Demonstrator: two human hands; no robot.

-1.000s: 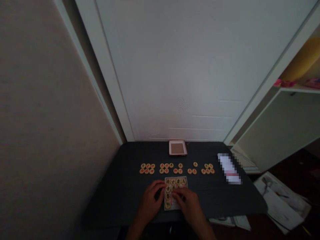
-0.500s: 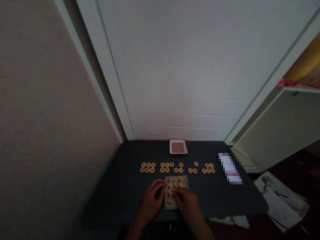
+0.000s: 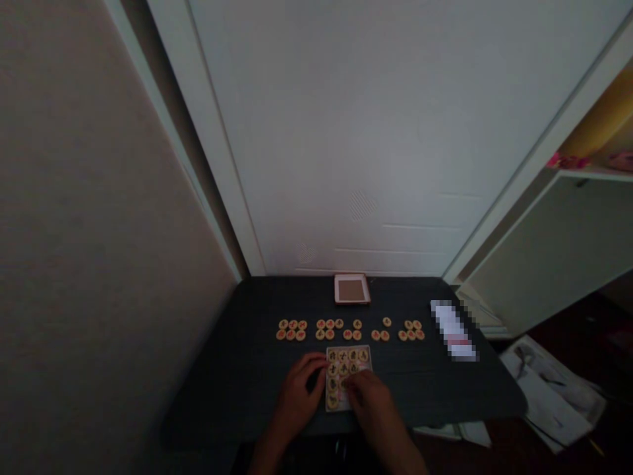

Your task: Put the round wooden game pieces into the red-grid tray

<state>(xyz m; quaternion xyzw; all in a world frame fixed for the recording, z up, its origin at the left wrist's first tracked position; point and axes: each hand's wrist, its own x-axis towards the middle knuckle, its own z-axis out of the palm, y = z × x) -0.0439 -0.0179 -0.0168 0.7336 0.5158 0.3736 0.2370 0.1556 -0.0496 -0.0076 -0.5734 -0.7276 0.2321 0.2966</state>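
Right grip (image 3: 372, 396) touches a disc (image 3: 343, 383), pinching or not I can't tell, apparently seating it in the box (image 3: 342, 408) beneath; left grip (image 3: 299, 388) spread alongside. Next needs gentle release.

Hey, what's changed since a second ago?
The right hand has shifted slightly right over the tray. A round piece now shows at its fingertips, in the third row from the top; earlier they mostly hid that spot. Whether it's been released, I can't tell. The left hand stays at the tray's left edge; the pieces on the table are unchanged.
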